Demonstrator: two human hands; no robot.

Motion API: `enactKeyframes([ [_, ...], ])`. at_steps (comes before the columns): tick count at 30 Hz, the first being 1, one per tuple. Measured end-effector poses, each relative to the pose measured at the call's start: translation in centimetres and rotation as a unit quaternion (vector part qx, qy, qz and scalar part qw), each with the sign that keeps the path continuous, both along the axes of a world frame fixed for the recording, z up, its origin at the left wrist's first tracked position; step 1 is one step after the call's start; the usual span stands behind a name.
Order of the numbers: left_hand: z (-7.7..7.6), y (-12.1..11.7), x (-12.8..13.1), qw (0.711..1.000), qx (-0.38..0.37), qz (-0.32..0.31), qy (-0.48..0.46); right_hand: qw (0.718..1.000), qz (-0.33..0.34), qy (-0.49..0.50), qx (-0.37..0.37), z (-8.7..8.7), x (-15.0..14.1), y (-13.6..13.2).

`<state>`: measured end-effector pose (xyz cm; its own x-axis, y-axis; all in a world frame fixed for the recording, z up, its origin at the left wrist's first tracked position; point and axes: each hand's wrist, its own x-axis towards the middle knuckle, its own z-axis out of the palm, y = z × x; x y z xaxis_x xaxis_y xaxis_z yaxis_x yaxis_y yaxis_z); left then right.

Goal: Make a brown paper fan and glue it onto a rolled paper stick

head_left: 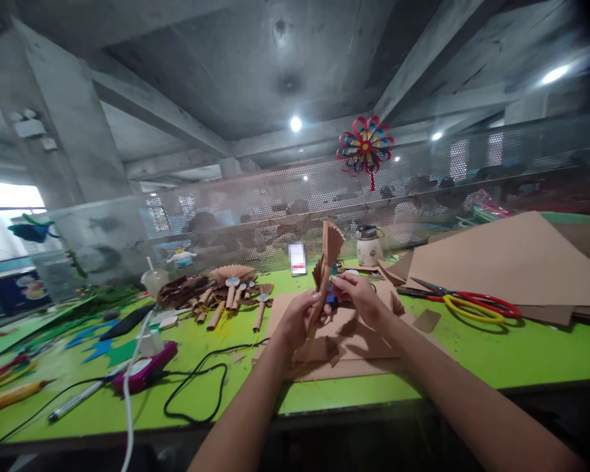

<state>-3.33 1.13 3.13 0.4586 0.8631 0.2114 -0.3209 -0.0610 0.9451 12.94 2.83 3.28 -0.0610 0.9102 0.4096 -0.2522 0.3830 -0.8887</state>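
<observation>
1 fan (329,252) sits near-upright, long axis rising above left hand (297,320) wrapped round its handle (319,301) (nearer hand), right hand (360,296) just beside, fingers bunched, can't tell if pinching.

Brown paper fan (331,245), pleated, seen nearly side-on; upright, leaning slightly right. Slim brown handle (320,303) slants down into left hand (301,318). Darker pleats visible at left edge. Small blue item (331,295) behind handle, beside right hand's (358,296) fingertips; identity unclear.
</observation>
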Motion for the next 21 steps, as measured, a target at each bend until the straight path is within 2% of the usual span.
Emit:
enactKeyframes([
  [6,-0.02,0.06,-0.31,0.998,0.005,-0.07,0.005,0.997,0.073,-0.013,0.029,0.11,-0.23,-0.44],
  [10,-0.52,0.36,-0.35,0.994,-0.001,-0.107,-0.002,0.995,0.068,-0.019,0.067,0.3,-0.26,-0.73],
  [16,-0.58,0.17,-0.1,0.995,-0.03,-0.094,0.025,0.998,0.048,-0.025,0.036,0.04,-0.14,-0.57],
  [21,-0.81,0.16,0.2,0.997,-0.017,-0.073,0.024,0.999,0.026,-0.034,0.023,-0.55,-0.24,0.1],
])
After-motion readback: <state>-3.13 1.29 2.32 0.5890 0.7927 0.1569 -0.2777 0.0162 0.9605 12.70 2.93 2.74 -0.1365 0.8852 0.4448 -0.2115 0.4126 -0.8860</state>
